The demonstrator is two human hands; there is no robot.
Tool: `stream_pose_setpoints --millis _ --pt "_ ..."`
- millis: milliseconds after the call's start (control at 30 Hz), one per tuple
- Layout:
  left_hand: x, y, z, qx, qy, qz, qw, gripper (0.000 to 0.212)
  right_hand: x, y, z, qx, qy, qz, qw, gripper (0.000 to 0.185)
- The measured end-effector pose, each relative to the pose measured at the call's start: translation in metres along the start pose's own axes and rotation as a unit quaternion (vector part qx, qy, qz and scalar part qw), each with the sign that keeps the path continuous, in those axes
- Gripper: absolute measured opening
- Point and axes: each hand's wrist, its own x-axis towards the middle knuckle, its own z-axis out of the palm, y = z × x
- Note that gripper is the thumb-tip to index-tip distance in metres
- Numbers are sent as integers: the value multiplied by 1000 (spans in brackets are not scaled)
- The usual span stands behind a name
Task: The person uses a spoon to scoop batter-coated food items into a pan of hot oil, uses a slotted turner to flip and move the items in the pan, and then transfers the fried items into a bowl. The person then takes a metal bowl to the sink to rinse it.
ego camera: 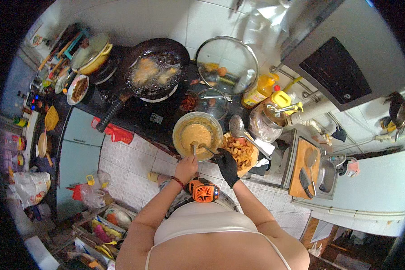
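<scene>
A clear bowl of pale orange batter sits at the counter's front edge, before me. My left hand, bare with a red bead bracelet, grips a short light-coloured utensil dipped into the batter. In its black glove, my right hand holds a thin dark utensil that reaches over the bowl's rim; its tip is partly hidden in the batter. Right beside that glove is a plate of browned fried pieces. A metal ladle lies across the plate's edge.
Battered pieces bubble in oil in a black wok, its handle jutting towards me. Glass lids lean behind the bowl. Oil bottles stand at right. A cleaver rests on the cutting board by the sink.
</scene>
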Motion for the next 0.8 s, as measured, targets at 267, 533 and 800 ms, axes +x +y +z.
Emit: stream_pose_setpoints --millis 267,533,800 --pt "2 -4 -3 -35 -33 25 999 33 -17 143 -94 -279 184 147 931 23" --pt "-5 -5 -24 -47 -101 11 994 37 11 131 -116 -474 -61 223 850 21" --pt "6 -1 -49 -88 -121 32 988 34 8 159 -126 -474 -41 102 874 28"
